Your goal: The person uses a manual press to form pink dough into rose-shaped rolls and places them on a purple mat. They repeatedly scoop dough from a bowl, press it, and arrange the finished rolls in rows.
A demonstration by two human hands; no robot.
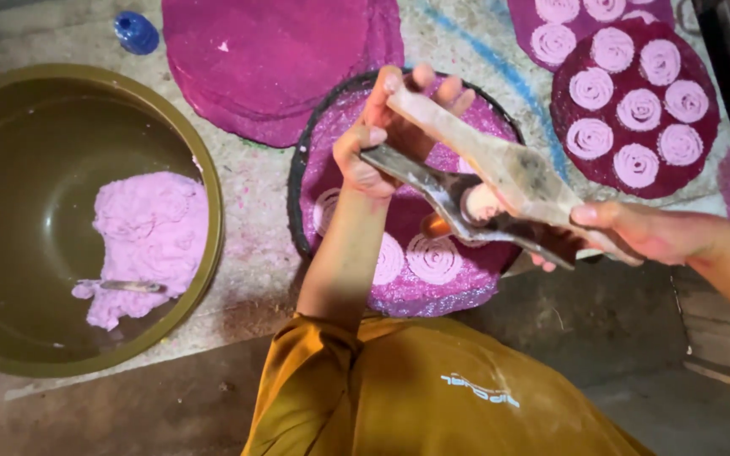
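My left hand grips the far handles of a hinged wooden and metal dough press, and my right hand holds its near end. Pink dough shows in the press's round opening. The press hangs over a dark round tray lined with magenta cloth, on which lie several pink spiral coils.
A large olive basin at the left holds a lump of pink dough with a spoon in it. At the top right a second round mat carries several spirals. Stacked magenta cloths and a blue bottle cap lie at the back.
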